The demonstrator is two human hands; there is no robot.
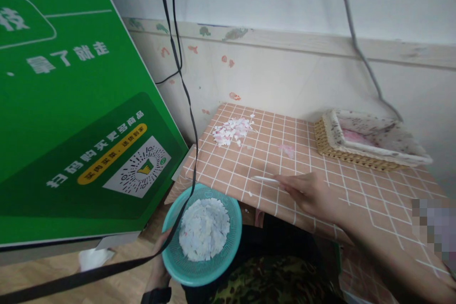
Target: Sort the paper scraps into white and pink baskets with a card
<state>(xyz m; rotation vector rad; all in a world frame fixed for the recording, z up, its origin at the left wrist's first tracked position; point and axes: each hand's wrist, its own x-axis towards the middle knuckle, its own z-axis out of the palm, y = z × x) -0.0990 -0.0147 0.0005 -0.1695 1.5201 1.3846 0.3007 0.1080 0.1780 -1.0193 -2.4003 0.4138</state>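
My left hand (159, 266) grips the rim of a teal plastic basket (228, 262) filled with small white paper scraps (204, 229), held just below the near-left edge of the table. My right hand (309, 193) rests on the table's checked cloth (356, 185) and holds a thin white stick (265, 179) that points left, flat on the cloth. A heap of white and pink paper scraps (231, 130) lies at the far left part of the cloth, apart from both hands. A few stray bits lie near the stick.
A woven tray lined with speckled cloth (370, 141) sits at the far right of the table. A large green cabinet (71, 104) stands close on the left. Black straps (185, 85) hang in front of it and across the basket. The wall runs behind the table.
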